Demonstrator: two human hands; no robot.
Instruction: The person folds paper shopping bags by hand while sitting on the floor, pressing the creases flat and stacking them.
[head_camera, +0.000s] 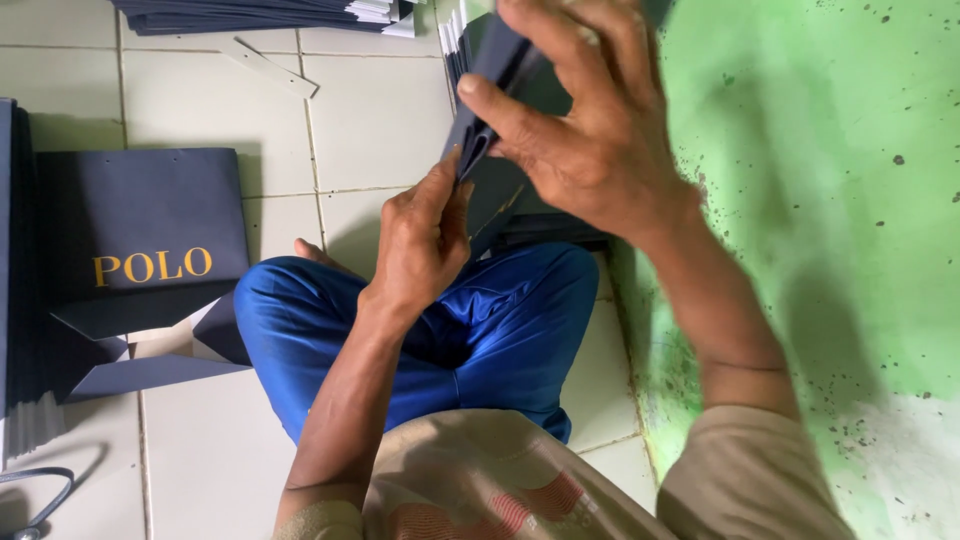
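I sit cross-legged on a tiled floor in blue trousers (500, 320). Both hands grip a folded dark navy paper bag (480, 135) held up in front of me. My left hand (425, 240) pinches its lower edge from below. My right hand (580, 130) clasps it from above, thumb pressed along the fold. Behind the bag, more dark sheets (540, 215) lean near my knee, partly hidden by my hands.
A flat navy bag with gold lettering (140, 235), its bottom flaps open, lies on the floor at left. Stacks of navy sheets sit at the top (260, 15) and far left (15, 270). A white strip (270, 68) lies on the tiles. A green wall (820, 200) stands at right.
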